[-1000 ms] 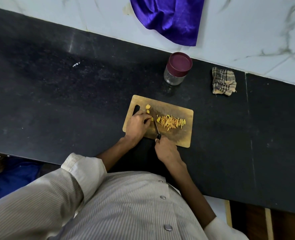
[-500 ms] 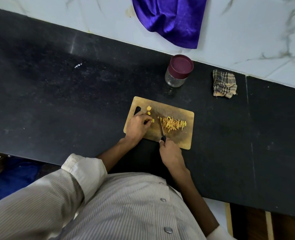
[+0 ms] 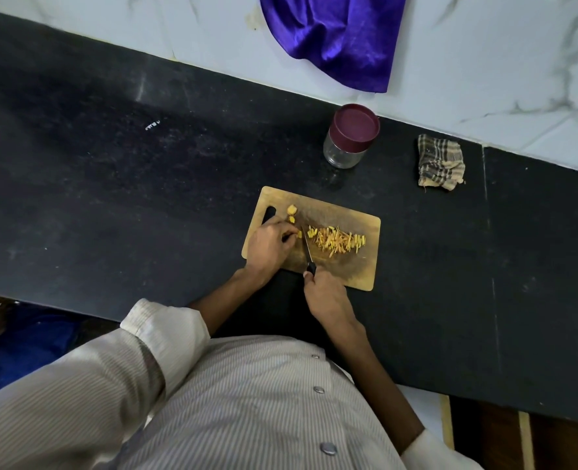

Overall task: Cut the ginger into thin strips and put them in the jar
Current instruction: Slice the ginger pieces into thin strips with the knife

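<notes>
A dark stone table (image 3: 145, 198) runs under a pale marble wall. On the wooden cutting board (image 3: 348, 266) the left hand (image 3: 269, 247) pinches a small ginger piece (image 3: 299, 234) with curled fingers. Just right of it the knife (image 3: 306, 251) blade rests on the board, its black handle gripped by the right hand (image 3: 328, 296). Beyond the blade lies a heap of ginger strips (image 3: 338, 240). Past the hands, the lidded jar (image 3: 350, 137) stands near the wall, a checked cloth (image 3: 440, 162) to its right.
</notes>
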Demonstrator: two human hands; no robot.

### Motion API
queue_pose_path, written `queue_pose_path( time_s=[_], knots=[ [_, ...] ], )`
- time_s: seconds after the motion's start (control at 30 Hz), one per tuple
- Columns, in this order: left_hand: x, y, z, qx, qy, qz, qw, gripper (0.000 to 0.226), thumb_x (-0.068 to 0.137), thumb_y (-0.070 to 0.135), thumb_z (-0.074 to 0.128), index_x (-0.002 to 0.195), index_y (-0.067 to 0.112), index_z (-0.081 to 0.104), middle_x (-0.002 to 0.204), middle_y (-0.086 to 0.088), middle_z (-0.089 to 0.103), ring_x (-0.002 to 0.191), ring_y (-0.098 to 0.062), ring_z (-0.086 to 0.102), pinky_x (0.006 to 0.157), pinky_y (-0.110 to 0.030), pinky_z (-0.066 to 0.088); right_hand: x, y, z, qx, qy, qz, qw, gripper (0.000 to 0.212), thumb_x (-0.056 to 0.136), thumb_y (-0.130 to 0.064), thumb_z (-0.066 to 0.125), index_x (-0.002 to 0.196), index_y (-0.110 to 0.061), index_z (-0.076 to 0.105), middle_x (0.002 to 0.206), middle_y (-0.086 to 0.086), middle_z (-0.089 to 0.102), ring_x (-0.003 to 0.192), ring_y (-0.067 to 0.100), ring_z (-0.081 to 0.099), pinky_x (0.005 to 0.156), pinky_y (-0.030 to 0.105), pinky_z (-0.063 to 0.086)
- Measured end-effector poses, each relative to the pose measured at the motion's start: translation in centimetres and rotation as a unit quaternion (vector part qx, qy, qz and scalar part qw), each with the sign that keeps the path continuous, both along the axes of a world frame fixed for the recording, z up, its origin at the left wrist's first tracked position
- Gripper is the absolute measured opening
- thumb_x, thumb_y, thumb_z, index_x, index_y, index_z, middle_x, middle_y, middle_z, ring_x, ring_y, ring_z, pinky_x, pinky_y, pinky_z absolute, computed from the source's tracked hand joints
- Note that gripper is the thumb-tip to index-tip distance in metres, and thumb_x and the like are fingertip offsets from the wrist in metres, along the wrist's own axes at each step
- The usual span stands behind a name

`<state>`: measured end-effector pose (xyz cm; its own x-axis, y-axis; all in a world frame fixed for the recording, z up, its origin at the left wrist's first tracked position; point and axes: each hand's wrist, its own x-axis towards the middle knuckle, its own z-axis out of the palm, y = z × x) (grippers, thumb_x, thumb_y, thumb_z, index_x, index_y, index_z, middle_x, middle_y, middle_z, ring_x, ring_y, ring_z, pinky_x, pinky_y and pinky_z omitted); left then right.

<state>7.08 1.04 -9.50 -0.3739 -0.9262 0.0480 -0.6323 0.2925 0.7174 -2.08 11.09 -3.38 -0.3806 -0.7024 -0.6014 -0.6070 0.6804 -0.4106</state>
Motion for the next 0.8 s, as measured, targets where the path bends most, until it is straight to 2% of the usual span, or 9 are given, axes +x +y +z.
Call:
queue_pose_path(
  time_s=[0.2, 0.33, 0.6, 0.7, 0.8],
  knots=[
    [-0.1, 0.1, 0.0, -0.001, -0.004, 0.001, 1.000, 0.010, 0.084, 0.009, 0.068, 0.092, 0.008, 0.075, 0.098, -0.003, 0.067, 0.083, -0.018, 0.064, 0.074, -0.033, 0.053, -0.1, -1.1, 0.5, 0.047, -0.018, -0.004, 0.999, 0.035, 0.104, -0.025, 0.040, 0.124, -0.001, 0.057, 0.122, 0.021, 0.061, 0.111, 0.037, 0.059, 0.088, 0.039, 0.046],
    [-0.1, 0.0, 0.2, -0.001, -0.008, 0.005, 1.000, 0.011, 0.085, 0.011, 0.068, 0.093, 0.010, 0.075, 0.100, -0.002, 0.067, 0.085, -0.016, 0.063, 0.074, -0.028, 0.051, -0.2, -0.6, 0.3, 0.074, -0.020, 0.001, 0.997, 0.035, 0.104, -0.027, 0.040, 0.122, -0.004, 0.058, 0.120, 0.018, 0.063, 0.108, 0.036, 0.061, 0.087, 0.040, 0.048],
    [0.0, 0.2, 0.4, 0.012, 0.004, 0.001, 1.000, 0.012, 0.086, 0.011, 0.066, 0.096, 0.011, 0.074, 0.102, -0.002, 0.066, 0.087, -0.016, 0.062, 0.076, -0.033, 0.052, 0.3, 0.6, 0.6, 0.022, 0.014, -0.016, 1.000, 0.035, 0.105, -0.029, 0.039, 0.123, -0.003, 0.055, 0.123, 0.019, 0.060, 0.114, 0.037, 0.057, 0.089, 0.040, 0.045],
    [0.0, 0.2, 0.4, 0.011, 0.003, -0.002, 1.000, 0.013, 0.086, 0.012, 0.066, 0.097, 0.011, 0.074, 0.103, -0.002, 0.066, 0.087, -0.015, 0.062, 0.077, -0.031, 0.051, 0.0, 0.6, 0.7, 0.015, 0.001, -0.024, 1.000, 0.036, 0.105, -0.030, 0.038, 0.123, -0.004, 0.056, 0.122, 0.018, 0.060, 0.113, 0.036, 0.057, 0.085, 0.038, 0.043],
    [0.1, 0.2, 0.3, 0.014, 0.000, 0.002, 1.000, 0.013, 0.087, 0.012, 0.066, 0.097, 0.011, 0.074, 0.103, -0.001, 0.065, 0.086, -0.015, 0.062, 0.075, -0.031, 0.051, 0.2, 0.6, 0.8, 0.011, -0.011, -0.016, 1.000, 0.036, 0.105, -0.030, 0.039, 0.123, -0.005, 0.056, 0.121, 0.017, 0.061, 0.112, 0.035, 0.057, 0.090, 0.040, 0.045]
  ],
)
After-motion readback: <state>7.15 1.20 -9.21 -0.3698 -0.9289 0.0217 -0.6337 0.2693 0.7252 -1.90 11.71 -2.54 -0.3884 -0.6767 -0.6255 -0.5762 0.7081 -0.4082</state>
